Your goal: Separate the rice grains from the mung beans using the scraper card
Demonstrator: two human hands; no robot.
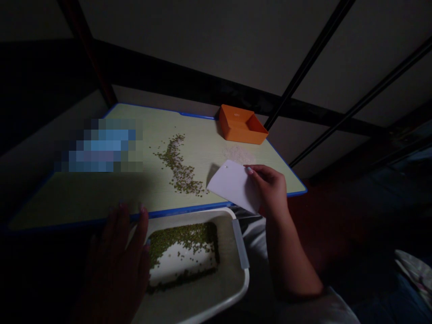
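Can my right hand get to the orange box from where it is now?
Likely yes: only a low patch of pale bits seems to lie between the right hand and the orange box, though the hand holds a white scraper.

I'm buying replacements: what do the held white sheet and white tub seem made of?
White sheet: matte, either plastic or stiff card; it looks flat and unbending. White tub: probably plastic, faintly glossy, given its smooth walls and rounded corners.
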